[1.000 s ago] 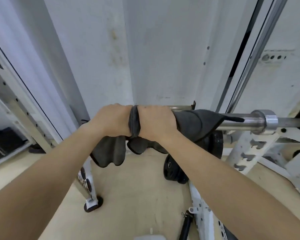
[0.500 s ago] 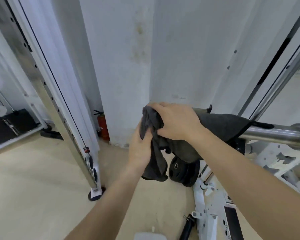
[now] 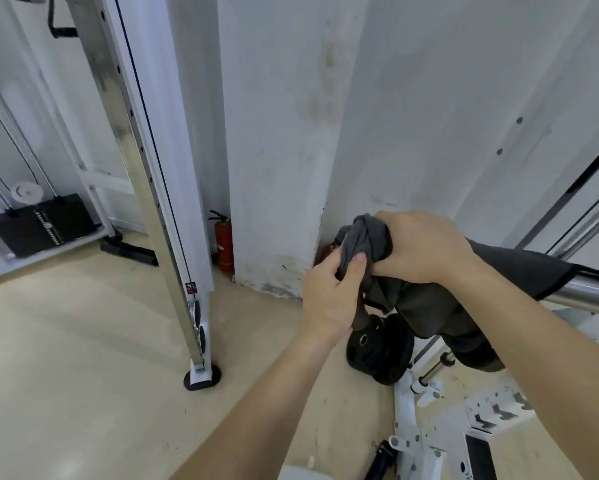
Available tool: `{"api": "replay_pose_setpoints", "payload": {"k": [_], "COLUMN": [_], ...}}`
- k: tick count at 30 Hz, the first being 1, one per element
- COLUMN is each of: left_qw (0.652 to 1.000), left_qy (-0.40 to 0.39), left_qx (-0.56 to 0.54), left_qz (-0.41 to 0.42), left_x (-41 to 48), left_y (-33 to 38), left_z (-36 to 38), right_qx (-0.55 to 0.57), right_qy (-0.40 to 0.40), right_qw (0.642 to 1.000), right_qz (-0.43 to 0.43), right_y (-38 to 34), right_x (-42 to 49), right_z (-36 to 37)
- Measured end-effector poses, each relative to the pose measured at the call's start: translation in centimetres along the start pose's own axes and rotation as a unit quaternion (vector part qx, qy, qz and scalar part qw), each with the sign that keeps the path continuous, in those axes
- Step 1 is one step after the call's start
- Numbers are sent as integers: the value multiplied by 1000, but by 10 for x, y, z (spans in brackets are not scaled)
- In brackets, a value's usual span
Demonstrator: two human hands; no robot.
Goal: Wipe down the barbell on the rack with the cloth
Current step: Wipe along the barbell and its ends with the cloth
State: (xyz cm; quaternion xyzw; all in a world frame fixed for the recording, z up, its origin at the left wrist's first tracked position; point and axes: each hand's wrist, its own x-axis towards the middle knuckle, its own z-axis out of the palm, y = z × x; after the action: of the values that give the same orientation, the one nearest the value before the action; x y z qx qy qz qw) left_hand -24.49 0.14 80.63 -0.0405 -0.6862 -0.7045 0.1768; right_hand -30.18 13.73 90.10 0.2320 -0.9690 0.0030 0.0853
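Weight stack [image 3: 38, 223] at far left, black, partly cut off by the frame edge and blurred. Beside it, a steel upright [image 3: 142, 174] of a cable machine runs from the top edge down to a dark foot on the floor. A red fire extinguisher [image 3: 223, 242] stands against the wall behind it, partly covered by the upright.

Left hand [image 3: 329, 296]: reaches up from below, thumb pressed flat against a hanging fold of the grey cloth [image 3: 367, 240], the other fingers curled behind the fold and mostly hidden; the hand grips the cloth. Right hand [image 3: 426, 247]: comes in from the right, palm down, fingers curled over the bunched top of the cloth and clasping it.

The cloth drapes over the barbell [image 3: 592, 296] and hangs below it, so that the bar's left end is entirely hidden; whether the right hand's fingers close fully round the bar cannot be told. Bare steel shows only at the right edge, where the frame cuts the bar off.

Black weight plates [image 3: 377, 355] sit low behind the left wrist, partly covered by hand and cloth. White rack [image 3: 404, 417] parts at lower right, cut off at the bottom.
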Motion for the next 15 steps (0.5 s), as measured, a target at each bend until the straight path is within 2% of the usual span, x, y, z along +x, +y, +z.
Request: {"api": "replay_pose_setpoints", "payload": {"k": [7, 12, 15], "left_qw": [999, 992, 995], "left_qy": [8, 18, 14], "left_qx": [-34, 118, 89], "left_qz": [-12, 41, 36], "left_x": [6, 9, 6], "left_y": [15, 7, 14], "left_z": [8, -1, -7], "right_qx": [9, 13, 16], "right_qy": [-8, -17, -21], "right_qw": [1000, 1000, 1000], "right_qz": [6, 9, 3], "right_y": [0, -3, -1], "right_x": [-4, 1, 3], "right_z": [-5, -6, -5]}}
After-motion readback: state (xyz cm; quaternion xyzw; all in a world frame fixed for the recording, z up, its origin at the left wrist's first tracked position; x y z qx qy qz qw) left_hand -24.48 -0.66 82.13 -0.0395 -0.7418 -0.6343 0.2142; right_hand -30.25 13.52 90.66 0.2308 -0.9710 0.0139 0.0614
